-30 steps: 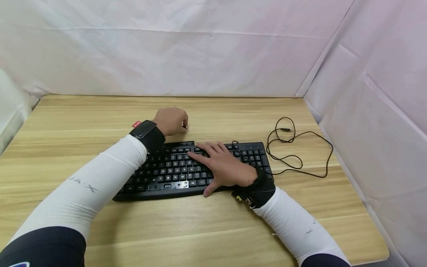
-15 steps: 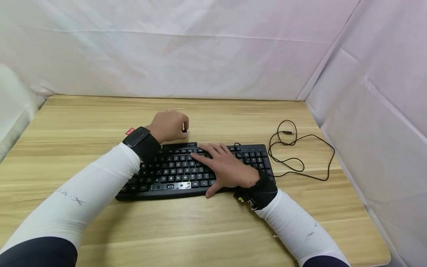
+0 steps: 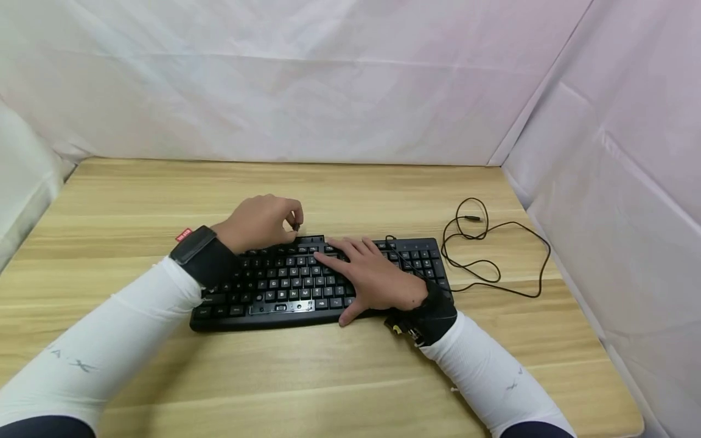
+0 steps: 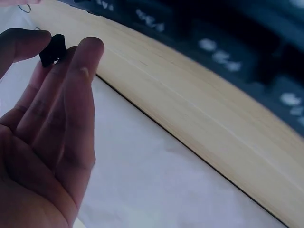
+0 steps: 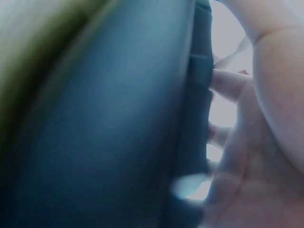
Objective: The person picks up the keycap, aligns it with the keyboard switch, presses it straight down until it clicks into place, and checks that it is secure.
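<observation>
A black keyboard (image 3: 296, 286) lies on the wooden table, its back edge away from me. Just over that back edge, left of centre, my left hand (image 3: 261, 222) pinches a small black keycap (image 4: 53, 50) between thumb and fingertips; in the head view the fingers mostly hide it. My right hand (image 3: 372, 274) rests on the right half of the keyboard, fingers spread across the upper keys and thumb at the front edge. In the right wrist view the keyboard's dark edge (image 5: 114, 114) is a blur beside the right palm.
A thin black cable (image 3: 512, 222) crosses the keyboard's right part and lies in loops on the table (image 3: 350, 377) to the right, ending in a plug (image 3: 472, 218). White cloth (image 3: 274, 103) hangs behind and at the right.
My left hand has moved left and toward me, from beyond the keyboard to its back edge, still pinching the keycap. The right hand stays on the keys. The view has shifted slightly.
</observation>
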### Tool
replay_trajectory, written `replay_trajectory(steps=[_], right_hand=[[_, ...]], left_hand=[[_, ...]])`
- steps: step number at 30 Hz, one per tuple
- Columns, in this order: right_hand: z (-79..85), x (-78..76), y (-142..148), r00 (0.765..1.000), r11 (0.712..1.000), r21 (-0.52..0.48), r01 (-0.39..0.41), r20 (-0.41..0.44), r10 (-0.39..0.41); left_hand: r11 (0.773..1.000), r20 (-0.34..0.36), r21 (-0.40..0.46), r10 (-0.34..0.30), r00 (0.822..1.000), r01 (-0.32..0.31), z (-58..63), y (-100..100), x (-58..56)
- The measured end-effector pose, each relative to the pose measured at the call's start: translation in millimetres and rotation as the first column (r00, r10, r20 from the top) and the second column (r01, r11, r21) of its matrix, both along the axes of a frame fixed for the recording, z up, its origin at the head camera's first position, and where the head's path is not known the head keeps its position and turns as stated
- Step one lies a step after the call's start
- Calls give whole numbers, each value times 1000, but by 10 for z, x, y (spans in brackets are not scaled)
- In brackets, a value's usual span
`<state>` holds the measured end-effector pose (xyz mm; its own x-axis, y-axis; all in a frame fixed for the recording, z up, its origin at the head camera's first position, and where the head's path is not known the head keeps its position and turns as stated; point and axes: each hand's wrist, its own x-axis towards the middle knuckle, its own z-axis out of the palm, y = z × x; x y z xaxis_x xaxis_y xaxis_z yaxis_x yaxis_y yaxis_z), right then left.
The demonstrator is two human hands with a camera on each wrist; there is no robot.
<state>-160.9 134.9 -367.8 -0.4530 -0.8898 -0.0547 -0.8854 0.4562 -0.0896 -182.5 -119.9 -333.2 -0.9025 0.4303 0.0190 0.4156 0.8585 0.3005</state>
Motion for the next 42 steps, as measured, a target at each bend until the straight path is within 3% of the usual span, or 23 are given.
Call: replay_trajectory(steps=[5, 9, 19, 27, 42], right_hand=[[7, 14, 16, 1000, 1000, 3, 4, 3, -4], [5, 7, 36, 1000, 1000, 4, 6, 13, -6], [29, -3, 31, 1000, 1000, 2, 1, 0, -1], [27, -14, 31, 1000, 1000, -1, 1, 8, -1], [-8, -3, 37, 1000, 1000, -19, 5, 16, -5]], left_hand=[[998, 28, 59, -29, 999, 28, 17, -53, 123], [995, 2, 87, -58, 998, 58, 36, -77, 212], [996, -6, 71, -52, 999, 53, 67, -182, 455], [995, -19, 83, -58, 998, 59, 0, -257, 637], [995, -52, 88, -52, 997, 57, -214, -290, 733]])
